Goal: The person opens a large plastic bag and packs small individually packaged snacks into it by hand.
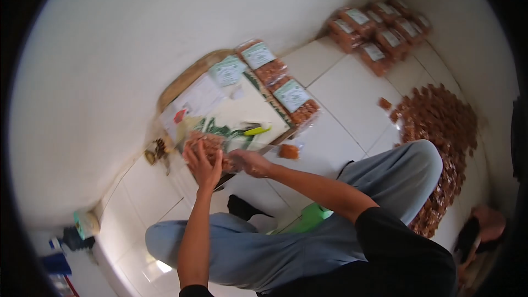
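My left hand [203, 162] lies over a clear plastic bag of reddish-brown pieces [212, 144] at the near left corner of a low board [228, 111]. My right hand [250, 163] is at the bag's right side, its fingers closed at the plastic. On the board are a yellow-green cutter [257, 130], a stack of printed labels [227, 71] and white papers [195, 99]. Two filled, labelled packs [292, 96] lie along the board's right edge. One small orange-brown packet [289, 151] rests on the floor beside the board.
Several labelled packs [379, 33] are stacked by the wall at the upper right. A large heap of small brown packets [437, 121] spreads over the tiled floor at right. My crossed legs [275, 247] are below, with a green object [312, 217] between them.
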`<action>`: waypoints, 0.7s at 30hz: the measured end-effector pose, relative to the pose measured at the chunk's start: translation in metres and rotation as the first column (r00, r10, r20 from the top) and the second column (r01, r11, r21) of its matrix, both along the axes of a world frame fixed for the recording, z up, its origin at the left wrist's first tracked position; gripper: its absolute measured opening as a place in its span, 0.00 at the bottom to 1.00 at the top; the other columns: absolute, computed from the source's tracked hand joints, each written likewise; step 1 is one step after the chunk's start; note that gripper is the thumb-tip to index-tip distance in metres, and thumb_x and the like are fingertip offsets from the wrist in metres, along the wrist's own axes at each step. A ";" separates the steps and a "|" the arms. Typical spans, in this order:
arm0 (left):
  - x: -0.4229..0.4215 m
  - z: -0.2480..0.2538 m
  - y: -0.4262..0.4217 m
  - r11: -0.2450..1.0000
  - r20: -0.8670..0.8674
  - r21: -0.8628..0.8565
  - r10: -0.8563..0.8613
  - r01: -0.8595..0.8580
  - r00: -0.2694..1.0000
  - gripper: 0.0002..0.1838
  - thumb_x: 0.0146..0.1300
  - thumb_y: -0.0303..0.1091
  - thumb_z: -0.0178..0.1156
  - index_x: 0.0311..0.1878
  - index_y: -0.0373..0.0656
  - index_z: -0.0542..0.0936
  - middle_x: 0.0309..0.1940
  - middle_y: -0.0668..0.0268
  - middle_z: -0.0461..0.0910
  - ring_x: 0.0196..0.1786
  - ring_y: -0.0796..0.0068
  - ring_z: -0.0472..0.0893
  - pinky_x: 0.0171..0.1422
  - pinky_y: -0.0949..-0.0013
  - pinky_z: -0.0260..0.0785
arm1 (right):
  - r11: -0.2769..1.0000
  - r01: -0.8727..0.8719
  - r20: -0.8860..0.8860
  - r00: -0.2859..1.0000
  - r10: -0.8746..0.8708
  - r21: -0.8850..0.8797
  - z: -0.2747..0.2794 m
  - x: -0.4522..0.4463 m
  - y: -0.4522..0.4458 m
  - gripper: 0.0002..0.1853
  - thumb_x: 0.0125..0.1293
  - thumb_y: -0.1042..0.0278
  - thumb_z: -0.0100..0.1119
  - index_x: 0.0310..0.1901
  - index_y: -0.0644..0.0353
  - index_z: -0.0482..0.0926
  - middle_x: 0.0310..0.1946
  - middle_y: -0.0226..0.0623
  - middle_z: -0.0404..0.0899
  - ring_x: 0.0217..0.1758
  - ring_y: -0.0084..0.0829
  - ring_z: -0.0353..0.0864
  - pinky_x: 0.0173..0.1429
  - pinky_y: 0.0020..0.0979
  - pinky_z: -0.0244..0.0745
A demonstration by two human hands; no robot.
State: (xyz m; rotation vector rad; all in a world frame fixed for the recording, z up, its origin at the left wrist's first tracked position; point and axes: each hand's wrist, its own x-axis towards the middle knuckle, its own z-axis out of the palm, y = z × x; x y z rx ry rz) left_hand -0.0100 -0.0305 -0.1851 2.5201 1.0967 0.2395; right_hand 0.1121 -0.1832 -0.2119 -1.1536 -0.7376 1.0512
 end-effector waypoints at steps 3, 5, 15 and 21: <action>0.009 0.001 -0.008 0.998 0.014 -0.033 0.054 -0.054 0.998 0.46 0.61 0.68 0.55 0.76 0.56 0.52 0.77 0.46 0.32 0.78 0.41 0.29 0.74 0.31 0.32 | 0.999 -0.002 0.496 0.868 0.019 -0.035 -0.021 0.013 -0.003 0.23 0.64 0.79 0.51 0.62 0.65 0.69 0.53 0.49 0.75 0.58 0.41 0.76 0.63 0.37 0.71; 0.011 0.002 -0.011 0.994 -0.009 -0.004 0.110 -0.111 0.994 0.46 0.60 0.68 0.56 0.75 0.56 0.52 0.77 0.47 0.32 0.78 0.41 0.28 0.73 0.30 0.33 | 0.969 -0.196 0.321 0.917 0.236 -0.151 -0.021 0.019 -0.005 0.25 0.67 0.76 0.52 0.66 0.65 0.66 0.59 0.47 0.73 0.64 0.38 0.72 0.66 0.33 0.69; 0.016 -0.005 -0.009 0.993 0.043 0.072 0.093 -0.096 0.995 0.43 0.60 0.57 0.60 0.74 0.53 0.54 0.76 0.43 0.35 0.78 0.37 0.32 0.73 0.32 0.36 | 0.691 -0.628 -0.038 0.749 0.661 -0.358 0.024 0.133 -0.133 0.22 0.68 0.64 0.57 0.59 0.68 0.75 0.52 0.40 0.81 0.59 0.30 0.77 0.65 0.31 0.70; 0.013 -0.011 -0.003 0.995 0.096 0.095 0.011 -0.020 0.995 0.42 0.60 0.52 0.62 0.74 0.49 0.56 0.76 0.42 0.36 0.77 0.34 0.32 0.75 0.35 0.32 | 0.047 -0.233 -0.218 0.951 0.222 -0.971 -0.029 0.300 -0.327 0.19 0.63 0.57 0.63 0.42 0.69 0.81 0.41 0.51 0.84 0.36 0.38 0.87 0.41 0.37 0.85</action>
